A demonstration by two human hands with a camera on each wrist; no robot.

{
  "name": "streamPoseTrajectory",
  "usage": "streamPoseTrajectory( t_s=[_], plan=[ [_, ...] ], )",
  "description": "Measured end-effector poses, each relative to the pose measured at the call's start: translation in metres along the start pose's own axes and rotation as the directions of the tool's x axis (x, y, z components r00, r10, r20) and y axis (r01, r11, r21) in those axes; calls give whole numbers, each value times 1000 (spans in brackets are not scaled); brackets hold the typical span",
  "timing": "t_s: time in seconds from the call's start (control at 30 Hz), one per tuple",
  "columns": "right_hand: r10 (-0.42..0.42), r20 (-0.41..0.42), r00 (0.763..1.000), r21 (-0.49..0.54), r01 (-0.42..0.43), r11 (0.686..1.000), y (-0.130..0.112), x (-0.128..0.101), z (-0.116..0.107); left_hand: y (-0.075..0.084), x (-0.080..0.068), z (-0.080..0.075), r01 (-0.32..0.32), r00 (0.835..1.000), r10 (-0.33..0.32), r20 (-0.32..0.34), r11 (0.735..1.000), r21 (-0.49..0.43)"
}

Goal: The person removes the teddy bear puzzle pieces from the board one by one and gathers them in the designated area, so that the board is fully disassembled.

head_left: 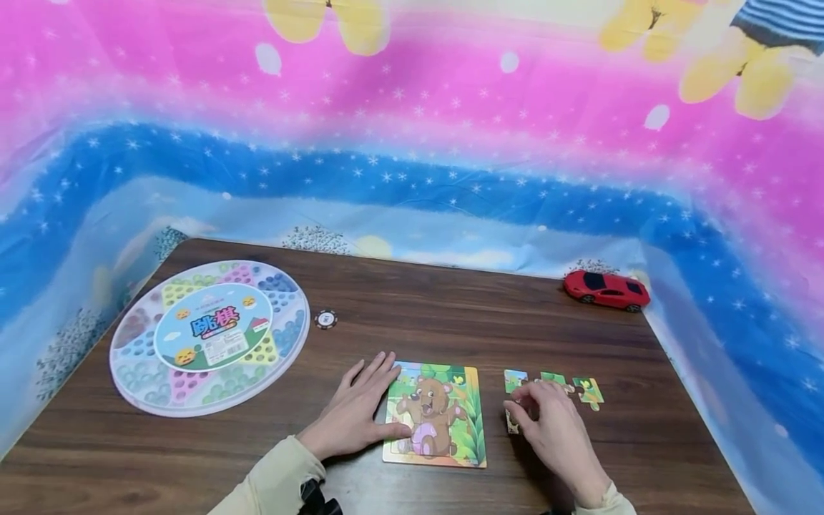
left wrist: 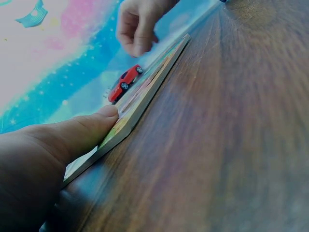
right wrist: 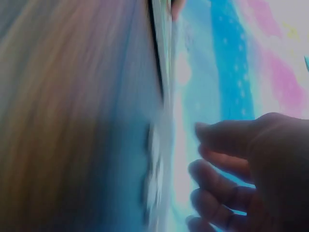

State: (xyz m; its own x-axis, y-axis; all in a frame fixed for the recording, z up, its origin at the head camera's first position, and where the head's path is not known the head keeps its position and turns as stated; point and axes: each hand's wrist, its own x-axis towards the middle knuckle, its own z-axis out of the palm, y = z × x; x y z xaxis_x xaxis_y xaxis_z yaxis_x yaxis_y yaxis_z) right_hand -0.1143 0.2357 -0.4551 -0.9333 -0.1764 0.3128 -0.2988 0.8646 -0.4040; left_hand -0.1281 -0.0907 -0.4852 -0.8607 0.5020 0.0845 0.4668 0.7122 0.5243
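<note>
- Head view: dark brown wooden surface (head_left: 450,315) carries everything.
- Round plastic marble-game box (head_left: 209,336) sits far left.
- Square bear-picture puzzle board (head_left: 438,415) lies near the front; left hand (head_left: 360,415) rests flat on its left edge, fingers straight.
- Right hand (head_left: 553,429) curls over loose puzzle pieces (head_left: 582,390) right of the board.
- Red toy car (head_left: 606,290) is parked at the back right.

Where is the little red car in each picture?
Head view: the red toy car sits at the table's far right corner, beyond the loose puzzle pieces.
Left wrist view: the car shows small, left of centre, just past the bear puzzle board's edge, below the right hand.
Right wrist view: the picture is blurred and no car can be made out.
Shared landmark: the bear puzzle board, pressed by the left hand.
</note>
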Motion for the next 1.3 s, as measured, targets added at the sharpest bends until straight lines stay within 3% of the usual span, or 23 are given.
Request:
streamPoseTrajectory(
  t_s=[0.13,0.27,0.43,0.77,0.9,1.07,1.3],
  plan=[
    [-39,42,998,67,36,997,-20,7,7,1,1,0,-14,1000,14,-4,1000,-6],
    [-69,141,988,93,56,994,-38,13,14,0,0,0,-12,1000,12,-7,1000,-6],
    [-85,257,963,92,64,994,-52,18,19,-1,-1,1,-5,1000,6,-12,1000,7],
    [-159,402,902,101,129,987,-65,25,31,-1,-1,0,1,1000,-1,-6,1000,6],
    [-206,419,884,110,176,978,-67,26,36,-1,0,1,-3,1000,3,1,1000,7],
    [-244,391,888,105,221,970,-67,29,39,-1,1,1,-7,1000,7,-7,1000,15],
    [-189,397,898,128,150,980,-68,28,42,-1,-1,1,0,1000,0,1,1000,17]
  ],
)
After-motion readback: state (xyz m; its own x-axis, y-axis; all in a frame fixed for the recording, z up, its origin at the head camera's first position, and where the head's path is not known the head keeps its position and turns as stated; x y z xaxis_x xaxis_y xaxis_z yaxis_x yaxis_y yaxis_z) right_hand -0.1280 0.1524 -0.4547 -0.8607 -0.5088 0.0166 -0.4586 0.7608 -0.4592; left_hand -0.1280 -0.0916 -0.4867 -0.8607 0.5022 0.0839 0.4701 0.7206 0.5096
